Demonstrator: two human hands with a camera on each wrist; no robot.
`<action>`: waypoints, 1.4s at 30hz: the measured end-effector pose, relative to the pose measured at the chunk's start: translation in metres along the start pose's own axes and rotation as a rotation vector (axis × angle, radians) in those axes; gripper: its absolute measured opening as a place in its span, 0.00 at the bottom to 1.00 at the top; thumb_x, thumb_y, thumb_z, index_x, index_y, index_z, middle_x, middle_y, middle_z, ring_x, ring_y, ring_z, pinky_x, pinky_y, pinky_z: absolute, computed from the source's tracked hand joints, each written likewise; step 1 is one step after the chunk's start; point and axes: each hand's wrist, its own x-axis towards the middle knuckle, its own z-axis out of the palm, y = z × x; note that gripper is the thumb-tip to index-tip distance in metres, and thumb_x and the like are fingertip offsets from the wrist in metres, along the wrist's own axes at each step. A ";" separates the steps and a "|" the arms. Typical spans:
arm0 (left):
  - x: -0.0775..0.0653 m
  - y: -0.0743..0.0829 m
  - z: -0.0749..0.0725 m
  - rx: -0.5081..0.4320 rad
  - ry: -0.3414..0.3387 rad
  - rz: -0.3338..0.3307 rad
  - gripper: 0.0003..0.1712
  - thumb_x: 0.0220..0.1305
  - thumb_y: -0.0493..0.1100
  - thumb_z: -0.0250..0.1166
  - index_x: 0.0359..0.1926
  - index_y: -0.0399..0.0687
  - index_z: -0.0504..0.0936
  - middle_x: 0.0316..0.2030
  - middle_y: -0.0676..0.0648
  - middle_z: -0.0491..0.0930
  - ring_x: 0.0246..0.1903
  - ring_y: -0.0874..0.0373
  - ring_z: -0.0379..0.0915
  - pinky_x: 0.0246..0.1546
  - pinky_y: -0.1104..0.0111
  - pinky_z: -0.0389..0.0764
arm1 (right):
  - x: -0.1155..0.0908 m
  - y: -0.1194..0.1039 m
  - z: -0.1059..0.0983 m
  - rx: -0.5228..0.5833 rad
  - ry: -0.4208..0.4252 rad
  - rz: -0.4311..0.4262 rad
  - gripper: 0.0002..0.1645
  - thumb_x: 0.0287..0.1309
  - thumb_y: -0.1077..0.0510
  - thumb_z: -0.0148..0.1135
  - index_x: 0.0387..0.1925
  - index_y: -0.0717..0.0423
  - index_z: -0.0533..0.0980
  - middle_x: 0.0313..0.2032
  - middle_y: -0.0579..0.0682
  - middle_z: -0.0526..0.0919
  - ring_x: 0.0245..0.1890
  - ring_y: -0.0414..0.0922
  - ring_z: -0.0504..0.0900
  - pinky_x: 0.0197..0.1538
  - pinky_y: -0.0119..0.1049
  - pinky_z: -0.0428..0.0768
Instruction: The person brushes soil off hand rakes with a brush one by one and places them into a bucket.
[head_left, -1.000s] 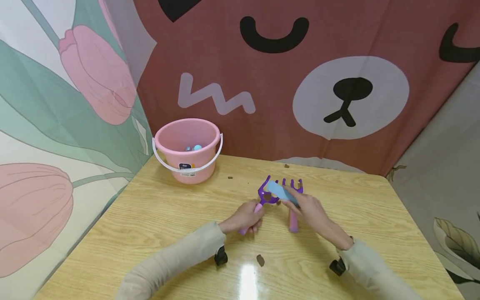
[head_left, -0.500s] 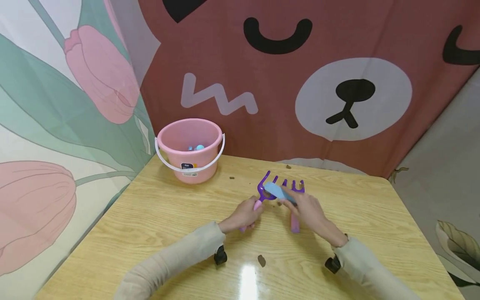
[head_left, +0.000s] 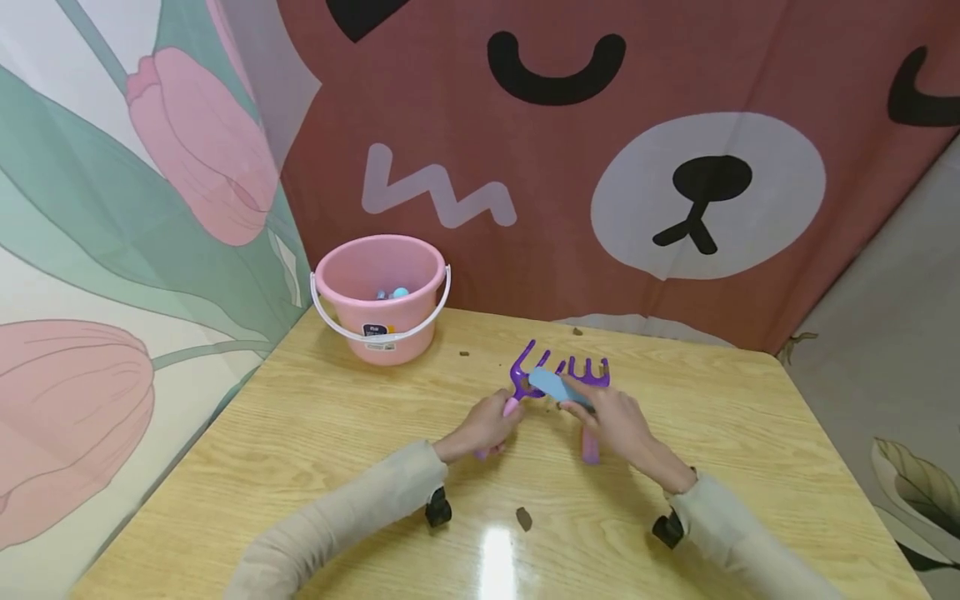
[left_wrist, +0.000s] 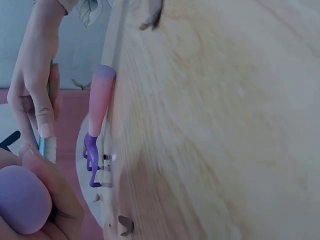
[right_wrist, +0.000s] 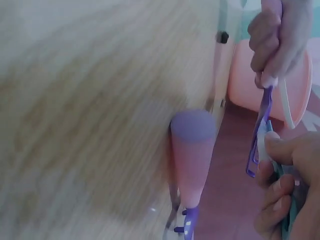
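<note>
My left hand grips a small hand rake by its pink handle, whose purple tines point away from me. In the left wrist view the rake's rounded lilac handle end fills the lower corner. My right hand holds a light-blue brush, its head overlapping the rake's tines. Pale bristles show in the left wrist view, facing the table side. Beneath the right hand lies a second hand rake, purple tines facing the back; its middle is hidden by that hand in the head view.
A pink bucket with a white handle stands at the back left, light-blue items inside. Brown scraps are scattered on the wooden table, one scrap near the front and another scrap at the back. Printed cloth hangs behind.
The rake in my left hand has shifted slightly to the left and turned a little, its tines now seen at another angle. The brush has moved slightly left and remains against the tines in view.
</note>
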 end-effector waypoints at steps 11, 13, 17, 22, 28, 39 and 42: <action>0.001 -0.001 0.002 0.008 -0.015 -0.007 0.14 0.76 0.43 0.53 0.52 0.35 0.71 0.21 0.38 0.75 0.09 0.61 0.65 0.06 0.73 0.68 | 0.001 -0.004 -0.001 0.050 0.002 -0.038 0.28 0.67 0.52 0.63 0.64 0.59 0.73 0.12 0.37 0.59 0.10 0.31 0.53 0.14 0.27 0.57; 0.002 -0.001 0.002 0.010 -0.013 -0.009 0.17 0.76 0.43 0.53 0.56 0.34 0.70 0.22 0.38 0.75 0.09 0.61 0.65 0.06 0.73 0.68 | 0.002 -0.005 0.003 0.066 -0.032 -0.035 0.28 0.67 0.52 0.63 0.64 0.59 0.73 0.11 0.36 0.57 0.10 0.30 0.52 0.14 0.26 0.57; 0.001 0.000 0.002 -0.001 -0.010 -0.018 0.18 0.75 0.43 0.54 0.56 0.33 0.70 0.22 0.38 0.76 0.09 0.61 0.65 0.06 0.73 0.67 | 0.005 -0.002 0.006 0.058 -0.043 0.021 0.28 0.66 0.52 0.64 0.64 0.57 0.74 0.11 0.37 0.56 0.10 0.32 0.52 0.14 0.28 0.57; -0.003 -0.001 0.000 -0.009 0.005 -0.028 0.12 0.75 0.42 0.54 0.50 0.36 0.72 0.22 0.38 0.75 0.09 0.61 0.64 0.05 0.73 0.67 | 0.013 0.005 0.006 -0.023 0.013 0.050 0.28 0.66 0.52 0.64 0.64 0.57 0.74 0.12 0.41 0.60 0.11 0.35 0.53 0.14 0.29 0.56; -0.003 -0.002 -0.003 0.002 0.002 -0.031 0.13 0.75 0.43 0.54 0.51 0.36 0.71 0.23 0.37 0.76 0.09 0.61 0.65 0.05 0.72 0.68 | 0.011 -0.001 0.002 0.037 0.013 0.002 0.29 0.66 0.51 0.64 0.64 0.58 0.74 0.12 0.39 0.59 0.10 0.33 0.52 0.15 0.29 0.57; 0.000 0.002 -0.003 0.012 0.011 -0.018 0.16 0.75 0.43 0.53 0.54 0.35 0.71 0.23 0.35 0.76 0.08 0.61 0.64 0.04 0.72 0.67 | 0.010 0.000 0.000 0.008 -0.011 0.045 0.28 0.64 0.53 0.65 0.63 0.58 0.74 0.12 0.40 0.59 0.10 0.33 0.53 0.14 0.28 0.56; -0.003 0.002 -0.001 0.009 -0.006 -0.026 0.17 0.75 0.43 0.54 0.55 0.35 0.71 0.24 0.34 0.76 0.08 0.61 0.64 0.04 0.72 0.67 | 0.009 0.003 -0.001 -0.016 0.038 0.072 0.28 0.65 0.53 0.65 0.63 0.58 0.75 0.12 0.41 0.59 0.11 0.34 0.52 0.14 0.28 0.55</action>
